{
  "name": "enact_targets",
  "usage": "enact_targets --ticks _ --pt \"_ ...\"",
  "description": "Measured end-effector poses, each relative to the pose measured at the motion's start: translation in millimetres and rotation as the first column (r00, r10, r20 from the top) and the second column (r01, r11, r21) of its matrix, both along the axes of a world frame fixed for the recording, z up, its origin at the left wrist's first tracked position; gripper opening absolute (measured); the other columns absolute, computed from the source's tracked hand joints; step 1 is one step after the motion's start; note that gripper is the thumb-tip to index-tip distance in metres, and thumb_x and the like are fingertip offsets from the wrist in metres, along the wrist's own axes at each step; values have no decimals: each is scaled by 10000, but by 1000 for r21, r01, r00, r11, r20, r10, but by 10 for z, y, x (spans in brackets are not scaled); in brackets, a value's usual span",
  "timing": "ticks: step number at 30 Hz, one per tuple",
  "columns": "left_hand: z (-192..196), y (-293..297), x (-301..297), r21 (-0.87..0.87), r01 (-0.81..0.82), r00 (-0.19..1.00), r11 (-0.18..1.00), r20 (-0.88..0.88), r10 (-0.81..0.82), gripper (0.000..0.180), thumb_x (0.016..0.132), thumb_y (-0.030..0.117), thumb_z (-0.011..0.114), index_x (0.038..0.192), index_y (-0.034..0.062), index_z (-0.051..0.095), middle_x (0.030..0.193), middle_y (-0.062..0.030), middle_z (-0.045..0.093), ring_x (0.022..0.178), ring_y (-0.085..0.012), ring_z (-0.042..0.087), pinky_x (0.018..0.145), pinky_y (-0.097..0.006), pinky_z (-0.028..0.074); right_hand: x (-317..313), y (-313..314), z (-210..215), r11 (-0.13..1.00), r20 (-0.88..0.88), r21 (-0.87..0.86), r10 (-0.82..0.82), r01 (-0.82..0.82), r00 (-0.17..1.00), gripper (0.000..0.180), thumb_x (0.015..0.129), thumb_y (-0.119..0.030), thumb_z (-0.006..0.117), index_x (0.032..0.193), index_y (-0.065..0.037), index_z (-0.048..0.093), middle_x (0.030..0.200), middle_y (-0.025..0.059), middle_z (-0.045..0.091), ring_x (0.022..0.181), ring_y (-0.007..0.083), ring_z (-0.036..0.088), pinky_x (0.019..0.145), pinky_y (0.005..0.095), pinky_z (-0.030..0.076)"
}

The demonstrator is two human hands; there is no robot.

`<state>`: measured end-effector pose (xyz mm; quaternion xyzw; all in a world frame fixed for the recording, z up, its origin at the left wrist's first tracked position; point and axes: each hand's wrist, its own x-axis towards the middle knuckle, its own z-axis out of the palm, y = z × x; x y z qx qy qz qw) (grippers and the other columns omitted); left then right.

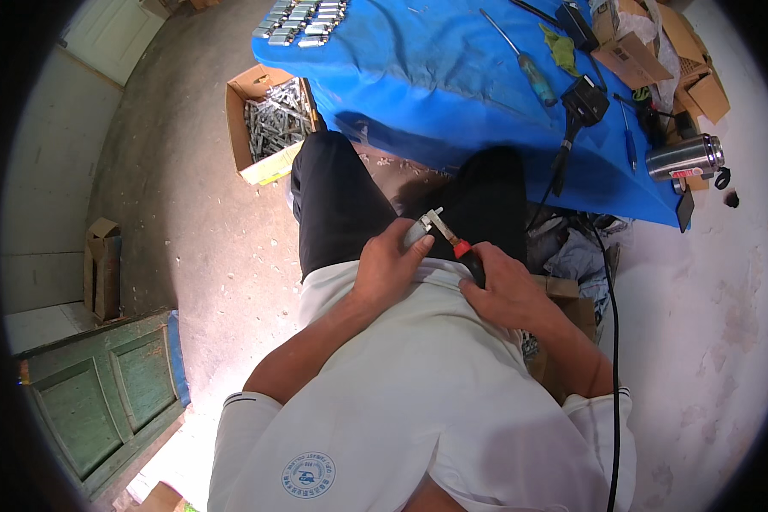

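Low over my lap, my left hand (386,263) is closed around a small grey metal part (416,233). My right hand (508,286) grips a hand tool with a red and black handle (463,248). Its flat metal end meets the tip of the grey part, between both hands; the exact contact is too small to make out. Similar silvery metal parts (302,20) lie in rows at the far left of the blue-covered table (401,64). Many more long metal pieces (275,121) fill an open cardboard box (237,128) left of my knees.
On the table's right lie a green-handled screwdriver (534,79), a black device (585,101), a blue pen-like tool (630,148) and a steel thermos (684,158). A black cable (614,358) runs down past my right arm. Grey cloth (577,254) is heaped beside my right leg.
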<state>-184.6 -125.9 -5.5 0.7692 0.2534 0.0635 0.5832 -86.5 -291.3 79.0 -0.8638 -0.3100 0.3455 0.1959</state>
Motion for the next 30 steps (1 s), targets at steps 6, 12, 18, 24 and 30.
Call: enact_targets --ticks 6,12,18,24,30 --pt "41 14 -16 65 69 996 995 -65 -65 414 921 362 573 1057 -28 552 723 -225 619 698 -391 616 629 -454 456 -16 13 -67 999 -41 40 -23 25 999 378 814 -158 593 1116 25 456 866 261 599 863 442 582 786 475 449" --pt "25 -6 -21 181 141 990 973 -51 -134 420 954 382 509 907 -35 519 712 -243 593 705 -427 589 631 -495 438 -18 -55 -212 997 15 63 34 -35 999 436 759 -104 612 1145 7 443 885 261 590 870 441 579 777 479 457" --pt "29 -11 -39 198 225 974 954 -2 -229 394 963 334 507 822 -33 525 671 -240 554 658 -420 560 603 -456 428 47 -166 -245 987 87 84 127 -134 988 429 752 -122 632 1119 21 463 1001 262 592 924 435 586 832 464 469" --pt "-24 3 -51 110 299 954 948 -23 -298 383 959 314 516 830 -45 550 662 -223 551 616 -350 557 607 -416 439 204 -264 -399 964 100 143 213 -226 972 480 717 -91 655 1141 24 464 1017 255 591 947 427 586 840 455 480" --pt "91 50 -65 -46 385 918 922 -87 -388 415 961 337 504 841 -58 552 719 -226 573 685 -339 566 663 -418 441 333 -309 -470 928 128 171 311 -330 942 484 694 -78 663 1133 10 479 991 231 596 933 415 586 803 448 487"
